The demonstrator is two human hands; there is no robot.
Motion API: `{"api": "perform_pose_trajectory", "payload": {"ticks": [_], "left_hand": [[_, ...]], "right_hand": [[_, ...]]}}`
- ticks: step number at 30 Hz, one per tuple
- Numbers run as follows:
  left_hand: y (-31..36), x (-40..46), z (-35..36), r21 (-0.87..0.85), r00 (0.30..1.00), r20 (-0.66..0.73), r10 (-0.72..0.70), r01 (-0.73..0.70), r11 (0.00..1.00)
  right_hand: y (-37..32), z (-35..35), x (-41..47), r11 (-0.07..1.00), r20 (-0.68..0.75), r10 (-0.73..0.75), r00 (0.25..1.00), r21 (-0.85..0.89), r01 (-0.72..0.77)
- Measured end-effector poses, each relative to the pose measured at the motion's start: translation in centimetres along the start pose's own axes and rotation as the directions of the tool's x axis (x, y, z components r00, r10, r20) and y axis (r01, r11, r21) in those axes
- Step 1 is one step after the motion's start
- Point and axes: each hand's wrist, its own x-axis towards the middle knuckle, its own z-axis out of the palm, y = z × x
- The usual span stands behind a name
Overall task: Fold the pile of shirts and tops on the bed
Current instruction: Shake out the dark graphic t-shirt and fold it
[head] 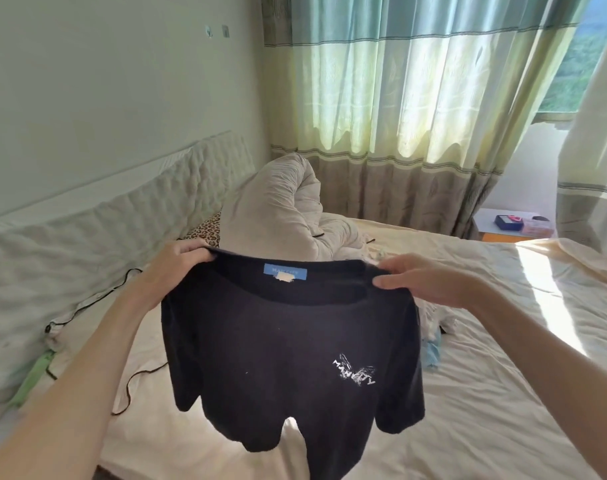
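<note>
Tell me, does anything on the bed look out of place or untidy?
Yes. A black cable trails loose across the sheet, and the quilt is bunched in a heap by the curtain. The black T-shirt, held up by both hands, looks undamaged.

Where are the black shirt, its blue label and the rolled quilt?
black shirt (pixel 278 368): head view, middle of the chest.
blue label (pixel 285 270): head view, centre, inside the collar.
rolled quilt (pixel 278 202): head view, its upright fold.
</note>
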Motion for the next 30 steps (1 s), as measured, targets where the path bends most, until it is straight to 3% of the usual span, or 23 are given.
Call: {"api": "perform_pose_trajectory", "payload": {"ticks": [5,8,10,15,18,22,25,30], "left_hand": [[-1.9,-3.4,0.2,0.173,0.985,0.171,-0.019,-0.011,0.985],[-3.5,-6.2,-0.3,0.108,0.938,0.345,-0.033,-0.005,0.994],[-4.6,-7.9,-0.4,0.086,0.93,0.363,-0.055,0.025,0.996],[-6.3,-12.9,0.0,0.129,0.999,0.01,0.041,-0.041,0.991],[-7.3,-16.8,0.4,0.135,0.976,-0.179,0.125,-0.102,0.986],[-8.1,-21.2,1.5,0.134,0.955,-0.269,0.121,-0.087,0.987],[-6.4,-22.6,1.1,0.124,0.932,-0.322,0.167,-0.133,0.983],[-3.6,-21.7,-0.5,0.179,0.929,-0.26,0.262,-0.22,0.959]], "right_hand": [[1.0,2.7,-0.2,0.985,-0.371,-0.128,0.92,-0.156,0.074],[1.9,4.6,-1.2,0.988,-0.574,-0.154,0.804,-0.101,0.117],[2.0,6.2,-2.3,0.984,-0.647,-0.175,0.742,-0.138,0.112],[0.8,10.9,-7.6,0.841,-0.672,-0.34,0.658,-0.53,-0.106],[0.9,13.2,-11.3,0.773,-0.687,-0.343,0.64,-0.593,-0.223],[1.0,16.3,-15.9,0.762,-0.742,-0.267,0.615,-0.553,-0.336],[0.4,16.8,-17.8,0.787,-0.795,-0.297,0.529,-0.518,-0.336],[-1.4,14.6,-17.7,0.758,-0.831,-0.352,0.431,-0.523,-0.389]]}}
